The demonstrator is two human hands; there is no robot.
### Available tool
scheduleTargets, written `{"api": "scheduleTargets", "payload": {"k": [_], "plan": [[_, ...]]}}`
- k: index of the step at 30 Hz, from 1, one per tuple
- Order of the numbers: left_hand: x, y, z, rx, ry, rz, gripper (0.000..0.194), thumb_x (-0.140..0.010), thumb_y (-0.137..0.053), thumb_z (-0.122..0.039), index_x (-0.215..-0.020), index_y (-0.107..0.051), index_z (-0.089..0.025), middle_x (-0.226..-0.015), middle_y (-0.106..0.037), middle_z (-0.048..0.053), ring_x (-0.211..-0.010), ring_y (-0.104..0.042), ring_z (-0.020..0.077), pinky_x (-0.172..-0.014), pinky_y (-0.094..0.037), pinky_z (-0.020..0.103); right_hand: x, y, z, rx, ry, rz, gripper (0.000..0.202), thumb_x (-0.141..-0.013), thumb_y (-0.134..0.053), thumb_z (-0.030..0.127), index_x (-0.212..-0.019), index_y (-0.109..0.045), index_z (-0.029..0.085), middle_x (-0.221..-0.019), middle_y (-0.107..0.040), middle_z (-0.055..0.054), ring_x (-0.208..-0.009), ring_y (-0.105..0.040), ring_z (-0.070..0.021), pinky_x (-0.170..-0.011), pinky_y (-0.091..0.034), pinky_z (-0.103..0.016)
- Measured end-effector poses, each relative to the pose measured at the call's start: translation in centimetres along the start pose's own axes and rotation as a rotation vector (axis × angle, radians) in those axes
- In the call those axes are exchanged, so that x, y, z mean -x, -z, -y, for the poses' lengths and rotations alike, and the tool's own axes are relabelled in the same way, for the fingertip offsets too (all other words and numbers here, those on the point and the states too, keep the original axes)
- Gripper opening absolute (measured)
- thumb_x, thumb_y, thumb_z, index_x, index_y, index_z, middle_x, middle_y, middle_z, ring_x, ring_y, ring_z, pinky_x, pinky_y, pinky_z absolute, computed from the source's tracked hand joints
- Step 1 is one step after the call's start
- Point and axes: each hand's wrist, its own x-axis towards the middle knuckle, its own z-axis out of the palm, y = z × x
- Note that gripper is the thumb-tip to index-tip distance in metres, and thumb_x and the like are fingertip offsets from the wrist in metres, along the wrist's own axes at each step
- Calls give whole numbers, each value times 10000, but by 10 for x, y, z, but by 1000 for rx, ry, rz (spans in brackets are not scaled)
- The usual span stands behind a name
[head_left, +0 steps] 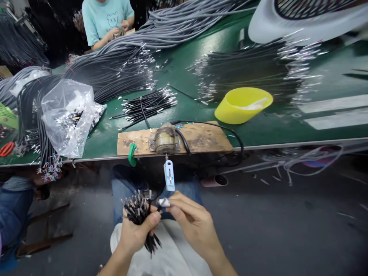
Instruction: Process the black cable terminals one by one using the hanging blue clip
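Note:
My left hand point(138, 232) is closed around a bundle of short black cables point(140, 211) above my lap, their stripped silvery ends pointing up and away from me. One cable leans out of the bundle to the right. At its tip, my right hand point(192, 220) pinches a small white and silvery piece point(164, 202), perhaps foil shielding. Just beyond my hands, a light blue clip point(169, 175) hangs from the shaft of a small worn motor point(165, 140). The motor sits on a wooden board point(207, 138) at the table's edge.
On the green table point(184, 67) lie a pile of short black cables point(149, 105), a yellow slanted cup point(238, 109), a plastic bag point(69, 115) and long grey cables point(172, 27). A green clamp point(132, 154) grips the board. Across the table sits a person point(107, 23) in a turquoise shirt.

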Motion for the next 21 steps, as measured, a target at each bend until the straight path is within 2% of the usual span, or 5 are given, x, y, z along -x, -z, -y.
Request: {"api": "scheduleTargets", "payload": {"k": [8, 12, 17, 19, 21], "plan": [[7, -8, 7, 9, -36, -151, 258, -588, -768, -345, -733, -645, -169, -736, -636, 31, -699, -585, 164, -703, -475, 273, 0, -7, 1, 141, 50, -51, 183, -809, -532, 130, -633, -541, 181, -592, -509, -6, -581, -471, -144, -537, -389, -264], [5, -15, 11, 58, 13, -44, 368, -630, -700, -503, -701, -571, -166, -459, -470, -30, -410, -425, 92, -440, -372, 242, 5, -16, -3, -87, -49, -98, 164, -817, -535, 188, -658, -573, 183, -614, -512, -12, -587, -478, -146, -537, -392, -263], [2, -18, 3, 104, 48, 105, 474, -621, -653, -609, -600, -497, -161, -431, -391, -39, -363, -336, 54, -401, -265, 232, 6, -20, -14, -642, -550, -11, 292, -692, -661, 446, -604, -625, 170, -561, -493, -3, -500, -458, -126, -457, -414, -251], [2, -17, 1, 111, 70, 131, 479, -621, -654, -608, -587, -487, -160, -425, -383, -41, -344, -315, 45, -383, -229, 228, 3, -16, -15, -633, -585, -25, 308, -626, -707, 471, -643, -655, 168, -560, -508, -5, -493, -459, -122, -455, -420, -250], [1, -15, 1, 115, 91, 145, 475, -618, -659, -603, -597, -484, -162, -411, -370, -49, -327, -297, 42, -369, -213, 223, -1, -10, -12, -512, -490, -12, 292, -613, -725, 451, -660, -664, 170, -599, -536, -21, -515, -477, -127, -456, -425, -244]]}}
